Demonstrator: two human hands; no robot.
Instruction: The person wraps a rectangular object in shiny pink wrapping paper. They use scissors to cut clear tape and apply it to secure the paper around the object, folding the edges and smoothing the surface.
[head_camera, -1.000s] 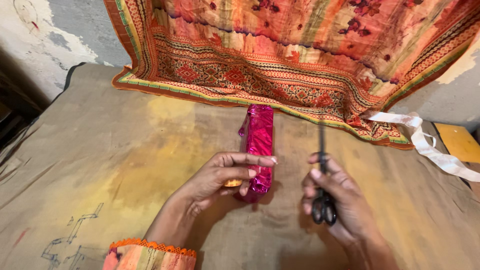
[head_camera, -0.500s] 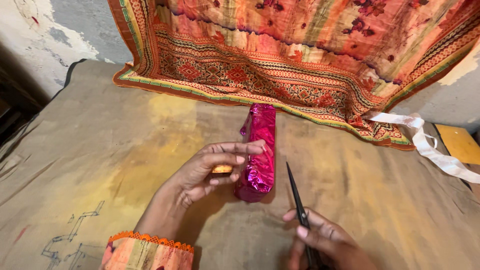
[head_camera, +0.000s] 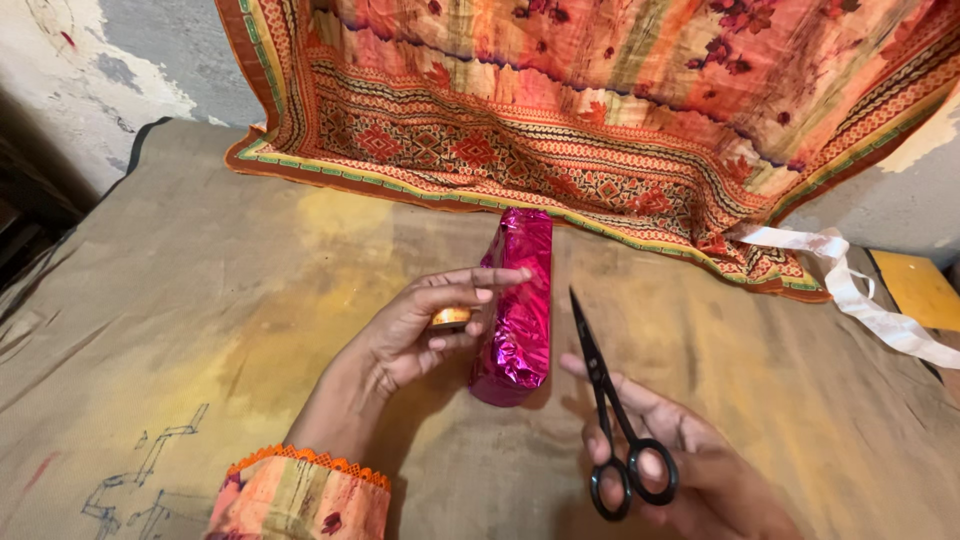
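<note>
Seemingly steady, the head view shows the left hand (head_camera: 425, 325) pinching a small orange roll (head_camera: 451, 317) between thumb and fingers, its fingertips touching the shiny pink package (head_camera: 520, 310) lying lengthwise mid-table, its far end near the patterned orange cloth (head_camera: 560, 110) at the back edge. The right hand (head_camera: 670, 470) grips black scissors (head_camera: 605, 400) through the loops, blades pressed together, tip just beside the package. That tip could snag the foil if swung left. A white ribbon (head_camera: 860, 290) lies at the right edge.
</note>
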